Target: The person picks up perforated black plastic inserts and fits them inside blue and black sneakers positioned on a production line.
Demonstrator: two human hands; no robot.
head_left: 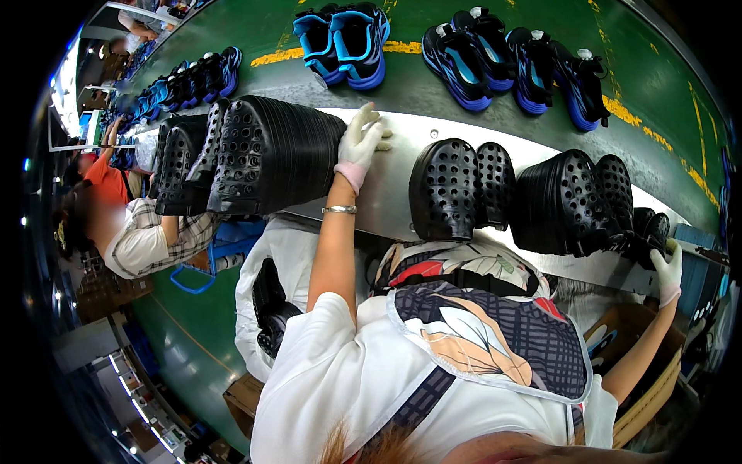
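My left hand (361, 147), in a whitish glove, has its fingers stretched out at the right end of a long row of nested black plastic shoe inserts (278, 158) with round holes. The palm side lies against or very near that end; I cannot tell which. At the far right, my gloved right hand (667, 272) has thumb and fingers apart beside small black perforated pieces (651, 226). Nothing shows between its fingers. Between my hands stand a pair of black perforated inserts (444, 189) and another nested stack (553, 201).
The inserts stand on a pale metal ledge (390, 197). Beyond it, black and blue sports shoes (352, 46) and more shoes (533, 73) stand on a green surface with yellow lines. A seated co-worker (139, 240) is at left. Cardboard box (649, 387) at lower right.
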